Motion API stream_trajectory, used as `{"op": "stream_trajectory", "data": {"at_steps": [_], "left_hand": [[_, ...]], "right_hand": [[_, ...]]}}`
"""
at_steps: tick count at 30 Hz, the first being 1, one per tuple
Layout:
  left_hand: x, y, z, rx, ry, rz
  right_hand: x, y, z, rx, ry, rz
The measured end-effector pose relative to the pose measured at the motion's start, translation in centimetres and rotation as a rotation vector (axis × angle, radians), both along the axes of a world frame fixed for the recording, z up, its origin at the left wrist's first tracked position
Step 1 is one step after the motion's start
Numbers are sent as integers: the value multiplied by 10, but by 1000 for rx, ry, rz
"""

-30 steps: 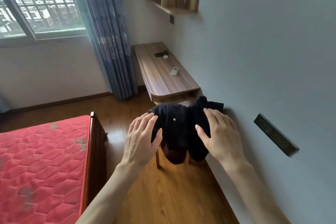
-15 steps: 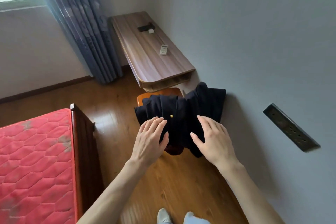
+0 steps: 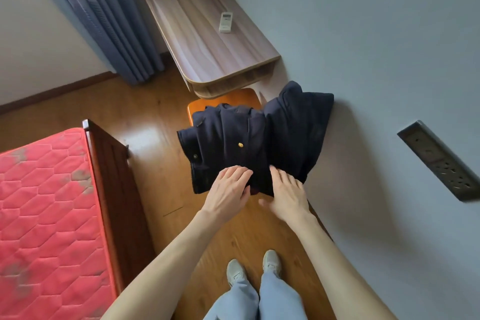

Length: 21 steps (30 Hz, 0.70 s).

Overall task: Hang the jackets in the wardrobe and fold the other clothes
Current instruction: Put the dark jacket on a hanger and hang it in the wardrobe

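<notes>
A dark navy jacket (image 3: 233, 138) with gold buttons lies bunched on an orange chair (image 3: 223, 100), and more navy fabric (image 3: 296, 122) is heaped against the wall on its right. A sliver of dark red cloth (image 3: 254, 191) shows under the near hem. My left hand (image 3: 228, 189) is at the jacket's near edge, its fingers curled into the fabric. My right hand (image 3: 285, 195) lies beside it with straight fingers on top of the jacket and the thumb out below the hem.
A wooden desk (image 3: 202, 41) with a white remote (image 3: 225, 22) stands behind the chair. A bed with a red mattress (image 3: 44, 210) and wooden footboard (image 3: 114, 179) fills the left. Blue curtains (image 3: 104, 13) hang at the back; the grey wall with a socket strip (image 3: 439, 161) is on the right.
The view has tipped down and closer, so my feet now show. Both hands dropped from hovering above the jacket onto its near edge, and the left fingers curled.
</notes>
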State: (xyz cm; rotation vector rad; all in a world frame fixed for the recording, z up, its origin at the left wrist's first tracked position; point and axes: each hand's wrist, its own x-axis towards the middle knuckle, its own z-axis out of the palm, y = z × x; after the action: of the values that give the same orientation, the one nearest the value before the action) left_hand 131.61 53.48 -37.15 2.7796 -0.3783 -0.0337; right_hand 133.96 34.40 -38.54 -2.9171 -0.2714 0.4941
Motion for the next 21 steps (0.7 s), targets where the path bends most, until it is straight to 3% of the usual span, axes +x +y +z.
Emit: {"op": "stream_trajectory", "data": {"at_steps": [2,10,18,21], "left_hand": [[-2,-4,-7,12,38,5],[-1,-5,-19,53,32,-26],[15,-27,6,73,-66,182],[21,-22,23,44,-138,231]], "right_hand": [[0,1,-16,-29,-18,-30],[-2,-6,-28,358,-157,-295],[6,-27,19,635,-159,-251],[17,-37,50,769,-77,-219]]}}
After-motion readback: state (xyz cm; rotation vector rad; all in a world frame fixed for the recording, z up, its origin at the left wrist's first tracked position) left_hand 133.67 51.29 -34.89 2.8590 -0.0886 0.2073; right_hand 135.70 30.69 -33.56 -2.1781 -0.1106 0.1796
